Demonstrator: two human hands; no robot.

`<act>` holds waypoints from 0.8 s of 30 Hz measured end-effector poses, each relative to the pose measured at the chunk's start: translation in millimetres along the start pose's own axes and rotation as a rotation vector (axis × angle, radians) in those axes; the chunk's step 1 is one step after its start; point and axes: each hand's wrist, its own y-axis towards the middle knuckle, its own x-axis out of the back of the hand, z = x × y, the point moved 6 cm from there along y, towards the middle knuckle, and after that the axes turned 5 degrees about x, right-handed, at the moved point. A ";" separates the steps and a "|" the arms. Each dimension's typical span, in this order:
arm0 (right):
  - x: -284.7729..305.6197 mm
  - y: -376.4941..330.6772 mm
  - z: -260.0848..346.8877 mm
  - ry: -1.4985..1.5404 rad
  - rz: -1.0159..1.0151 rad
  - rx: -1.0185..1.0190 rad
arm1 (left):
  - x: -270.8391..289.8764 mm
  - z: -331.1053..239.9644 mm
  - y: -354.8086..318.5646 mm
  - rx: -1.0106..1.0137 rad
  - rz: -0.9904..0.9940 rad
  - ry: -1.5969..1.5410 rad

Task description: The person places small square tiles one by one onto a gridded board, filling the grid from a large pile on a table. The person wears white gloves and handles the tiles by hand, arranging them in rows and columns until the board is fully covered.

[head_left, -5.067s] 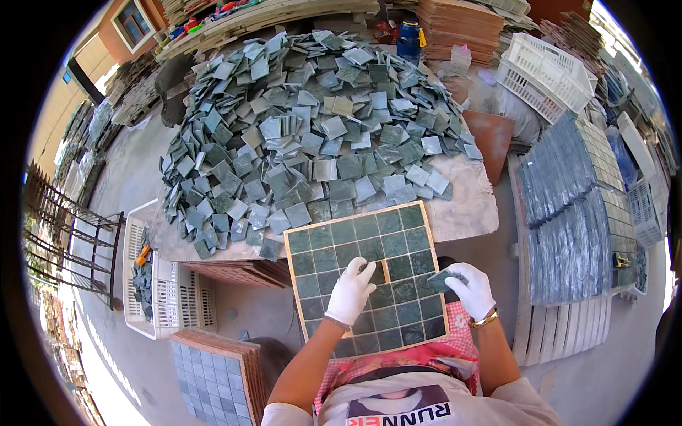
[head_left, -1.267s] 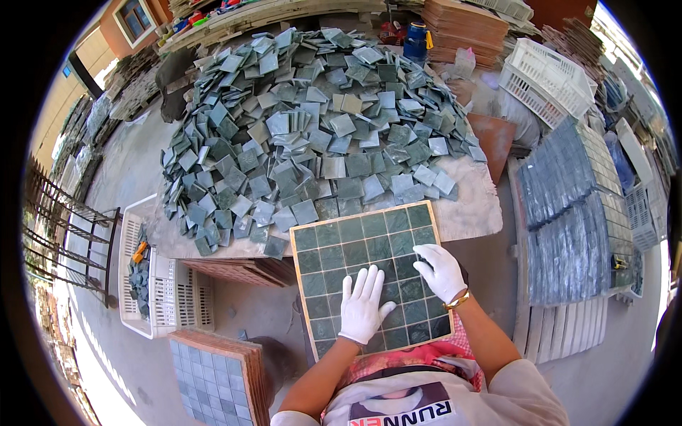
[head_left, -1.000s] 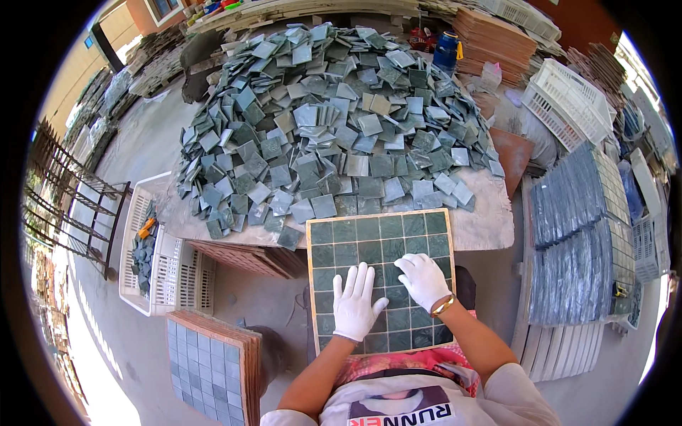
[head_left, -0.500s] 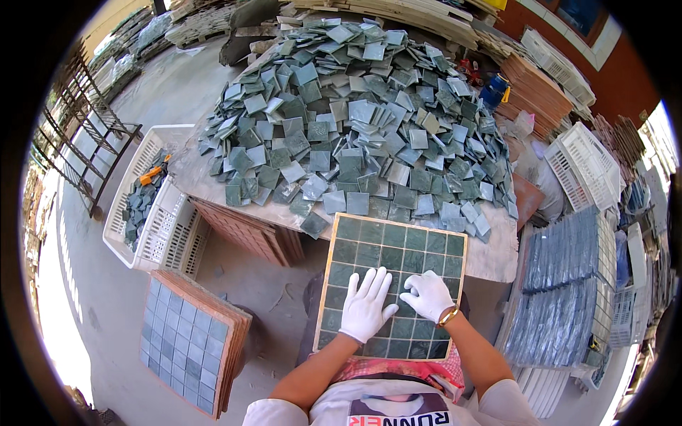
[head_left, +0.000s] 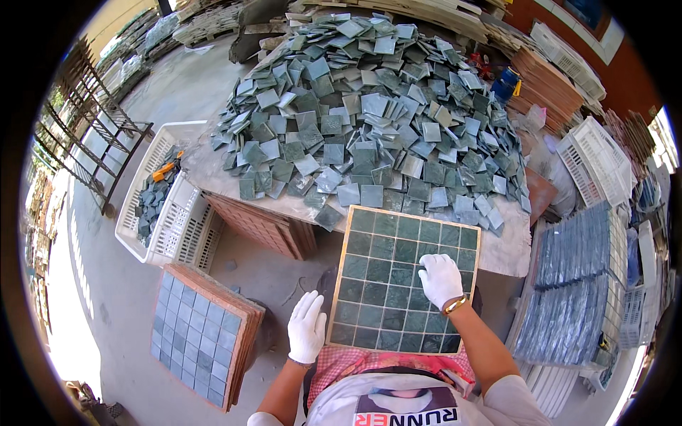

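A wooden-edged tray [head_left: 342, 264] filled with dark green square tiles [head_left: 393, 278] rests near my lap, tilted slightly. My right hand [head_left: 440, 279], in a white glove with a gold bracelet at the wrist, is over the right part of the tile grid. Its fingers are curled; whatever they may hold is hidden. Off the tray's lower left side is my white-gloved left hand [head_left: 307, 329], fingers stretched and touching nothing. Beyond the tray, a large heap of loose green-grey square tiles [head_left: 362, 153] covers the worktable [head_left: 508, 245].
Stacked boards with grey-blue tiles [head_left: 190, 330] stand at lower left. A white plastic crate [head_left: 163, 245] of dark pieces sits left of the table, near a metal rack [head_left: 96, 135]. To the right are wrapped tile stacks [head_left: 565, 326], a white crate [head_left: 597, 160] and a blue container [head_left: 505, 84].
My left hand has come off the tiles and moved left, beyond the tray's edge. My right hand has shifted slightly up and right over the grid. The whole view has shifted a little.
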 end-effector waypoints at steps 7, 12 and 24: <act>5.7 13.2 -1.4 0.035 0.201 -0.051 | -22.5 -40.7 -1.0 -0.077 0.037 -0.157; 4.2 15.2 -4.1 0.090 0.385 -0.065 | -21.2 -57.0 16.0 -0.146 0.035 -0.181; 17.7 -33.7 -13.3 0.492 0.034 -0.198 | -61.1 -96.1 66.1 -0.292 0.123 -0.160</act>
